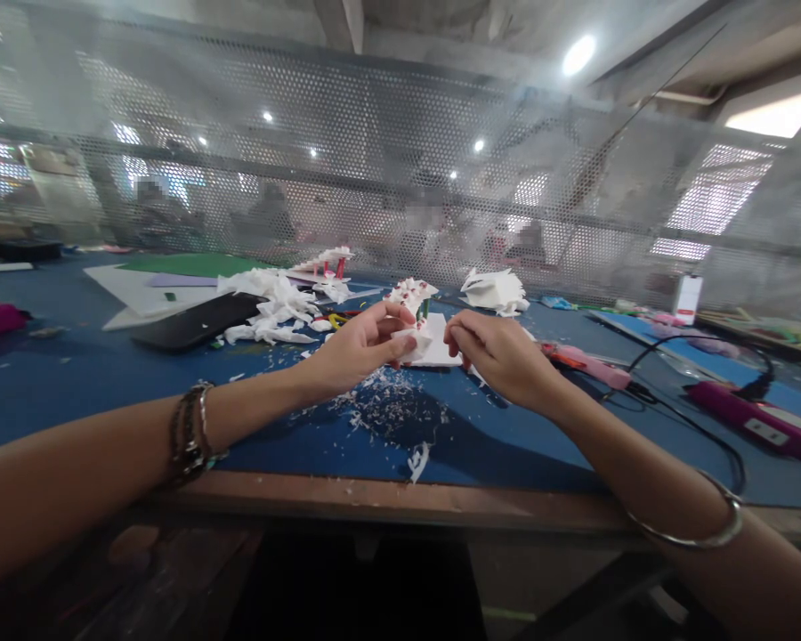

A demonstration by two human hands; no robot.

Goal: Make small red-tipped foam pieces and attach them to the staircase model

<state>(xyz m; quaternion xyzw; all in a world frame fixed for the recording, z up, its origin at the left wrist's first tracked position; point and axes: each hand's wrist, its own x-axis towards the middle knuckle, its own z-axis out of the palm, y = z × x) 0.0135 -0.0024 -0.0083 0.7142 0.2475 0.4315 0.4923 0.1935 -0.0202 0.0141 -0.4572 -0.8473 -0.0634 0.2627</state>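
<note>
Between the thumb and fingers of my left hand is a small thin white scrap, like paper or foam. My right hand is just to the right of it with the fingers curled together; whatever they may hold is too small or hidden to make out. Right behind both hands lies a flat white board. A small white model piece with dark red spots rises on green supports by the board, partly covered by my left hand. Fine white shavings are scattered on the blue tabletop below the hands.
Crumpled white tissue and a black flat object lie to the left. At right are a pink glue gun with its cable, a purple power strip and an upright phone. A perforated metal screen stands behind the table.
</note>
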